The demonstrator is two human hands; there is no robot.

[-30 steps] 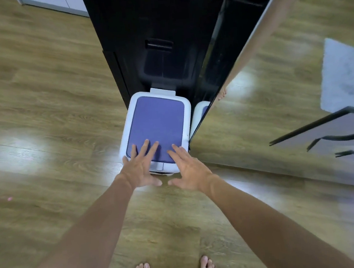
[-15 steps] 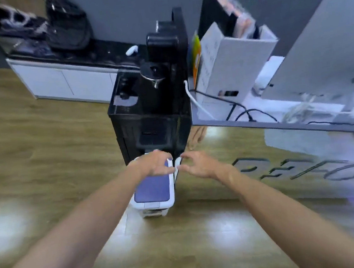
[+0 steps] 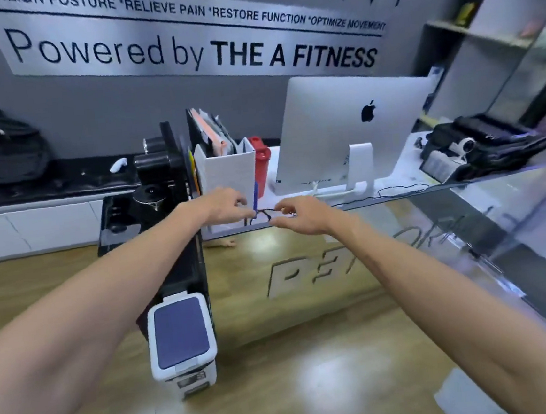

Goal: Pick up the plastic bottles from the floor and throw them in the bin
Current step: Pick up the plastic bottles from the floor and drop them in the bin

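the view sits higher than before: a shiny grey sign (image 3: 181, 32) fills the top, a smooth silver computer (image 3: 350, 126) is right of centre. the boxy white bin (image 3: 181, 345), blue lid shut, has dropped to lower centre. left hand (image 3: 223, 206) and right hand (image 3: 302, 215), lifted off the bin, curl loosely, holding nothing. no bottles show.

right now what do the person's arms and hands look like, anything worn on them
Both arms are bare as far up as the view shows: no sleeves, no gloves. The left hand and the right hand show no ring, and neither wrist carries a watch or band. No markings or tattoos are visible on the forearms, though the picture is slightly blurred.
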